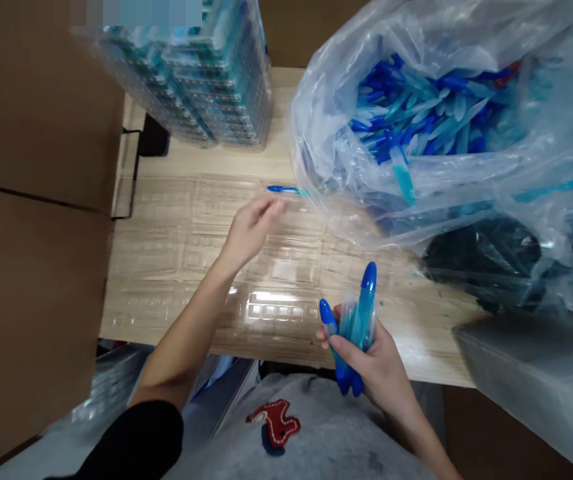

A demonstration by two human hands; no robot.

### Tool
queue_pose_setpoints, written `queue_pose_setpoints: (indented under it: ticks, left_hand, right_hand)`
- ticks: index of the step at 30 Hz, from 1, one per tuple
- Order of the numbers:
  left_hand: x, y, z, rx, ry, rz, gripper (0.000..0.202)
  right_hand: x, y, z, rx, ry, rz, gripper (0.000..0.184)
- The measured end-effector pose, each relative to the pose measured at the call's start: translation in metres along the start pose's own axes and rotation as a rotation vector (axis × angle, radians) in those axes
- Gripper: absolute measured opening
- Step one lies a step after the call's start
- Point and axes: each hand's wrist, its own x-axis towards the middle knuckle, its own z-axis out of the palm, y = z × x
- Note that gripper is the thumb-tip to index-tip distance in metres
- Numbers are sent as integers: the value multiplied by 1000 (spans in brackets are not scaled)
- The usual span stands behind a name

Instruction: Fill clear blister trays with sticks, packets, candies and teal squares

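My right hand (pixel 366 360), at the front of the table, is closed around several pen-like plastic pieces (pixel 360 320) with dark blue tips and see-through teal bodies. My left hand (pixel 253 230) is above the clear plastic trays (pixel 281 308), its fingertips smeared by motion. Whether it grips anything cannot be made out. Just beyond its fingers lies a single blue and teal piece (pixel 282 189), near the edge of the bag.
At the back right a large clear plastic bag (pixel 321 133) holds many loose blue and teal pieces (pixel 426 113). Stacked clear trays (pixel 216 87) stand at the back left. Cardboard (pixel 36 200) walls the left side; a grey bin (pixel 531 373) is at the right.
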Motion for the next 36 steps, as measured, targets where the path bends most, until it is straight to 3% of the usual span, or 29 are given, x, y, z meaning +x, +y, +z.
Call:
queue_pose_setpoints:
  ticks: [2, 3, 6, 11, 14, 17, 19, 24, 30, 36]
  left_hand:
    - [-42, 23, -4, -246, -384, -106, 34]
    - [-60, 32, -5, -283, -507, -138, 30]
    - [-100, 48, -4, -275, -601, -194, 17]
    - [-115, 28, -13, -410, -560, -221, 11]
    - [-103, 3, -26, -447, -372, -179, 11]
    - [-76, -20, -30, -330, -147, -120, 15]
    - [-55, -35, -26, -213, -66, -56, 16]
    - [-26, -58, -11, -7, -49, 64, 15]
    - [-42, -67, -6, 489, -56, 268, 15]
    - [-43, -67, 6, 661, 75, 248, 20]
  right_hand:
    - [0, -3, 7, -70, 37, -83, 33]
    - [-1, -3, 10, -124, 56, -126, 30]
    - [-3, -3, 13, -245, 65, -219, 24]
    - [-5, 9, -3, -210, 10, -192, 23]
    - [-7, 21, -18, -113, 47, -59, 32]
    - [-9, 31, -28, -56, 74, 21, 37]
    - [-10, 34, -30, -58, 88, 26, 37]
    - [-12, 34, -28, -59, 121, 11, 37]
    - [-11, 34, -27, -34, 139, 21, 36]
    - [-12, 34, -23, 16, 83, 33, 36]
